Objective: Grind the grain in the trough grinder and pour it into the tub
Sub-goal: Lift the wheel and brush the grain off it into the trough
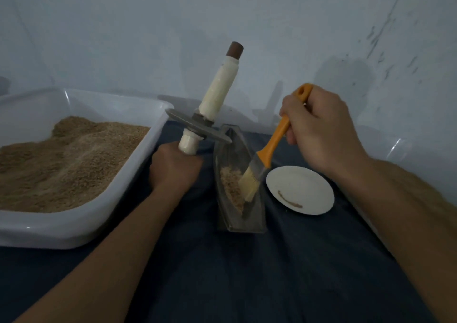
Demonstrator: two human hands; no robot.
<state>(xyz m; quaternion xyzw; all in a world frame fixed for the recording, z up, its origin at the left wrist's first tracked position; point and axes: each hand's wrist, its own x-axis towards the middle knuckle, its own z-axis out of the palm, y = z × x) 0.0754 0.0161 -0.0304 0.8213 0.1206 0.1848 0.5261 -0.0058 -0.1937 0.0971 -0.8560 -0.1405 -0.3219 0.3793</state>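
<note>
**Hands sweep ground grain together in the trough**

The left hand [174, 168] grips the grinding wheel [199, 127] by its lower handle, lifted clear; the right hand [319, 127] holds a brush [259, 171], bristles in the trough [237, 189] on the ground grain [231, 184]. Grinding looks done; pouring remains. The tub [81, 218] sits left, already well filled. A small plate [300, 190] lies just right of the trough.

Two hands: left [175, 168], right [319, 129]. One tub [81, 221] of ground grain [61, 159]. One trough [238, 221]. One wheel roller [197, 127]. One brush [262, 164]. One plate [300, 190].
</note>
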